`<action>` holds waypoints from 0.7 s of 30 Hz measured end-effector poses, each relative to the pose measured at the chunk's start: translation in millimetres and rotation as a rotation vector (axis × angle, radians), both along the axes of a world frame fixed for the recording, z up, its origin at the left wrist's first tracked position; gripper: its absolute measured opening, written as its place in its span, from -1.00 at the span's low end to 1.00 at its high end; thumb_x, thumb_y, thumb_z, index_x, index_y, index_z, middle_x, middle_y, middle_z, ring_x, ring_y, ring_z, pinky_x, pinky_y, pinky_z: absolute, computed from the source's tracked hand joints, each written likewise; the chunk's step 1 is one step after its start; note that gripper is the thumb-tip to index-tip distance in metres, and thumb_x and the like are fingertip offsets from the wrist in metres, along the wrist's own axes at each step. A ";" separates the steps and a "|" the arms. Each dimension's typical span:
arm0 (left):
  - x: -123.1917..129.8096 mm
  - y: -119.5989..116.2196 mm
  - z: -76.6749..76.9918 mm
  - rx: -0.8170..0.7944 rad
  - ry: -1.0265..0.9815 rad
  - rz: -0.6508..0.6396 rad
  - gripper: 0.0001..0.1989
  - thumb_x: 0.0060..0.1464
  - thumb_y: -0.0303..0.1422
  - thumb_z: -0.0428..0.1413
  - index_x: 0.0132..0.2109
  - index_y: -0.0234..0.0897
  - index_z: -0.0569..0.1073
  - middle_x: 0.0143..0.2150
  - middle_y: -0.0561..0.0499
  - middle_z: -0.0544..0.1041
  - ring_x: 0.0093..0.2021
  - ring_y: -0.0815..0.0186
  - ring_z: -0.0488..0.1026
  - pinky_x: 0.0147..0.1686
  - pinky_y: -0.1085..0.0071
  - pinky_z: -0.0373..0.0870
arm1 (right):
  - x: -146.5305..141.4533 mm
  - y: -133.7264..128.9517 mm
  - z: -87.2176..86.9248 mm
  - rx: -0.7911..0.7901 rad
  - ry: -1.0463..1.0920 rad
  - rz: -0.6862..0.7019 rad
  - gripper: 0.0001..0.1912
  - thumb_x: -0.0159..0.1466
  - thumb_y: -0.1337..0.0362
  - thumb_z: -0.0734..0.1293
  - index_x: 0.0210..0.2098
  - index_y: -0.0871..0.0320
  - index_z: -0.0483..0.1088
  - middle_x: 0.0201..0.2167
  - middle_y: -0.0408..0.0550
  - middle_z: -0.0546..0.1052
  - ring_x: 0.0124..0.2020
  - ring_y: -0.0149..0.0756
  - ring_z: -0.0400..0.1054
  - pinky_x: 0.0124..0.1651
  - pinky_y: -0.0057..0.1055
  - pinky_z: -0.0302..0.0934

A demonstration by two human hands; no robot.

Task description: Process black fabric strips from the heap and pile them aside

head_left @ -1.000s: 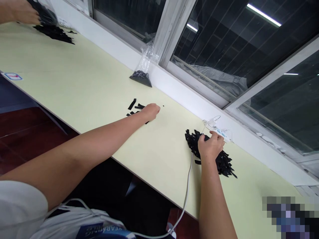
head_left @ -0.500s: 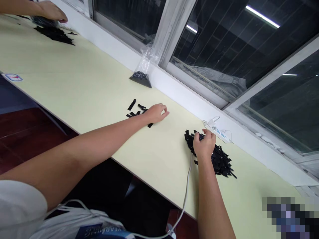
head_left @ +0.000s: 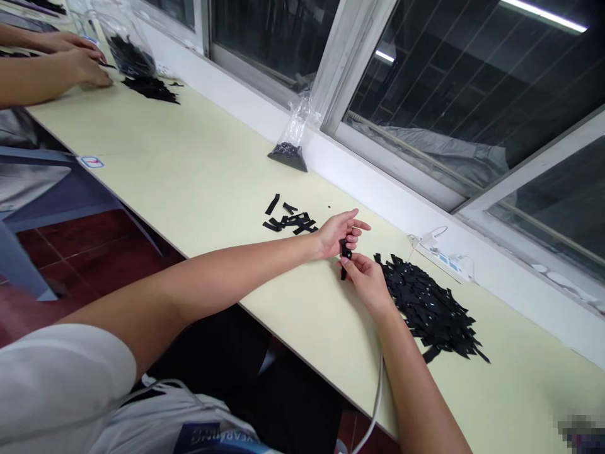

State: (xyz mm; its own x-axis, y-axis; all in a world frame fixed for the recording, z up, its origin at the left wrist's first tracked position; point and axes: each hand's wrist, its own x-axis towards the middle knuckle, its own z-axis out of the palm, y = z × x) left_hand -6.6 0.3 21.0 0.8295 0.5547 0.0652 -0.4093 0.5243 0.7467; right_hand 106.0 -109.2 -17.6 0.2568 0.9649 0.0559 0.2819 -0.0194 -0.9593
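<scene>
My right hand [head_left: 366,280] is closed in a pinch on a short black fabric strip [head_left: 344,252], which has a small round dark part on it. Beside it, my left hand [head_left: 338,233] is turned palm up, thumb and index finger stretched out and the other fingers loosely bent. The strip's upper end lies against the left palm; no firm grip by that hand shows. A large heap of black strips [head_left: 425,302] spreads out to the right of my right hand. Several loose strips [head_left: 295,219] lie to the left of my left hand, partly behind its wrist.
A clear plastic bag [head_left: 290,154] with black pieces leans by the window ledge. A white power strip [head_left: 444,261] lies along the wall, and a pale cable [head_left: 378,391] runs over the table edge. At far left, another person's hands [head_left: 87,63] work near a second black pile [head_left: 151,89].
My right hand has left the heap and moved left with a black strip. My left hand has moved right to meet it and turned palm up. The view has shifted slightly.
</scene>
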 end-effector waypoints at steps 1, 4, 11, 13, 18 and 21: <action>1.8 0.5 -2.8 0.005 0.010 0.006 -0.61 0.18 -0.06 0.06 -0.22 -0.37 0.44 -0.44 0.08 0.13 -0.48 0.41 0.03 -0.51 0.46 0.10 | 1.5 -0.6 0.4 -0.019 -0.019 -0.007 -0.47 0.08 -0.17 0.47 -0.28 0.20 0.50 -0.49 -0.07 0.52 -0.51 -0.38 0.30 -0.45 -0.43 0.20; 5.9 8.9 -10.7 0.038 0.084 0.082 -0.65 0.18 -0.09 0.06 -0.23 -0.35 0.45 -0.41 0.06 0.19 -0.46 0.40 0.08 -0.48 0.43 0.12 | 8.5 -4.8 3.4 -0.076 -0.076 -0.061 -0.48 0.08 -0.19 0.45 -0.41 0.20 0.51 -0.62 -0.14 0.44 -0.61 -0.44 0.19 -0.55 -0.46 0.09; 5.0 38.2 -23.3 0.599 0.476 0.487 -0.83 0.11 -0.27 0.13 -0.30 -0.30 0.47 -0.31 0.00 0.46 -0.30 0.33 0.32 -0.25 0.36 0.25 | 15.1 -11.9 10.0 -0.162 -0.133 -0.119 -0.45 0.02 -0.18 0.48 -0.29 0.21 0.58 -0.44 -0.03 0.57 -0.58 -0.45 0.19 -0.54 -0.45 0.21; 2.4 35.6 -23.9 0.801 0.451 0.468 -0.85 0.13 -0.30 0.12 -0.25 -0.30 0.50 -0.26 -0.02 0.52 -0.23 0.31 0.39 -0.16 0.34 0.30 | 14.9 -11.8 10.9 -0.140 -0.140 -0.099 -0.46 0.06 -0.19 0.44 -0.31 0.20 0.57 -0.47 -0.06 0.55 -0.57 -0.44 0.20 -0.53 -0.45 0.22; -3.5 12.7 -23.7 1.249 0.329 0.216 -0.75 0.18 -0.30 0.12 -0.02 -0.25 0.52 -0.04 -0.08 0.56 -0.05 0.25 0.46 -0.08 0.33 0.36 | 18.9 -11.8 10.7 -0.078 -0.192 -0.066 -0.51 0.15 -0.18 0.38 -0.40 0.17 0.52 -0.49 -0.08 0.52 -0.56 -0.42 0.23 -0.49 -0.44 0.23; -4.7 4.6 -22.6 1.452 0.335 0.337 -0.75 0.17 -0.33 0.12 -0.03 -0.24 0.53 0.02 -0.13 0.49 0.05 0.19 0.42 0.04 0.27 0.34 | 24.6 -11.0 8.0 -0.063 -0.229 -0.086 -0.53 0.19 -0.15 0.34 -0.46 0.17 0.48 -0.51 -0.08 0.51 -0.60 -0.42 0.22 -0.51 -0.43 0.18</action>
State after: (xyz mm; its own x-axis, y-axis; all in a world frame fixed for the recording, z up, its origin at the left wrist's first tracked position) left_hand -11.3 4.8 -1.6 0.7687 0.3386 0.5427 -0.0689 -0.7996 0.5965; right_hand 130.6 -120.2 -9.6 0.3261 0.9433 0.0626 0.4864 -0.1107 -0.8667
